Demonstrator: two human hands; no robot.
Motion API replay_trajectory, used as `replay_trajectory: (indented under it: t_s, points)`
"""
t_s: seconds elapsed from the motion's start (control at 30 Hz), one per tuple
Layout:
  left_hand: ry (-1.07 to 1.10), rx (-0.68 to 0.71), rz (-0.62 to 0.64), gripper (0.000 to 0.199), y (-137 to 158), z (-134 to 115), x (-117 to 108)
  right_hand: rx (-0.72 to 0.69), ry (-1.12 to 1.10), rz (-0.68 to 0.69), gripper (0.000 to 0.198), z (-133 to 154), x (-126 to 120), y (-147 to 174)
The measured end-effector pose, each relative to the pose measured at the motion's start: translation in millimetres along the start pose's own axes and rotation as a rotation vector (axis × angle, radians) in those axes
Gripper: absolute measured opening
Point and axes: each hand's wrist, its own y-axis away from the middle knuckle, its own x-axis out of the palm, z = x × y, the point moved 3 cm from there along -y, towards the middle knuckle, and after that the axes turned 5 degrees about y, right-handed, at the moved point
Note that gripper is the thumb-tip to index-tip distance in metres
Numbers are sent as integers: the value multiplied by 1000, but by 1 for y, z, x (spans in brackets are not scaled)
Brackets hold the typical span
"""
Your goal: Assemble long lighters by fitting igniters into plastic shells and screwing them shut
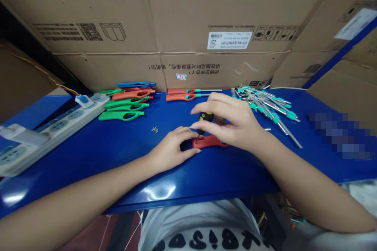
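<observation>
A red long-necked lighter (208, 141) lies flat on the blue table, its handle end to the left. My left hand (172, 148) grips that end between thumb and fingers. Over it, my right hand (234, 120) is closed around a short black and yellow screwdriver (205, 117), held nearly upright with its tip down on the red handle. The lighter's far part is mostly hidden behind my right hand and wrist. Left of the lighter sits a small pile of screws (155, 129).
Green lighter shells (121, 116) and an orange shell (132, 94) are stacked at the back left. Two lighters with metal tubes (182, 97) lie at the back middle. Several teal-and-metal lighter rods (273, 113) are heaped right. A power strip (55, 129) runs along the left; a cardboard box (176, 15) stands behind.
</observation>
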Motion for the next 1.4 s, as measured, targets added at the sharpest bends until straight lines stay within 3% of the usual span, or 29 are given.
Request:
replay_trajectory:
  t_s: [0.13,0.23,0.33,0.5,0.63,0.77,0.9,1.07,1.27,1.4]
  points:
    - [-21,-1,-3,27,-1,-2,-1,29,45,68,32,1,1,2]
    - [-24,10,-13,26,-1,-2,-1,98,-167,146,41,4,3,1]
    - [-32,11,-13,27,-1,-1,-1,115,-277,114,36,4,5,-1]
    - [-35,2,-4,28,0,-1,0,112,-119,-15,14,-2,9,-1]
    - [-38,-5,-4,28,-2,-3,-1,101,-86,34,20,-3,7,0]
    - [-45,-18,6,31,-2,-4,-1,157,-292,152,38,-2,6,-1]
    - [-38,-12,-8,31,-1,-4,0,211,-237,81,26,-4,5,-3]
    - [-19,15,-16,28,-1,-4,0,151,-54,21,21,-3,5,-3]
    - [-58,-9,-3,30,-1,-7,-1,232,-360,180,38,-5,3,0]
    - [-66,-13,-13,23,-1,-7,-1,198,-336,127,26,-4,0,-3]
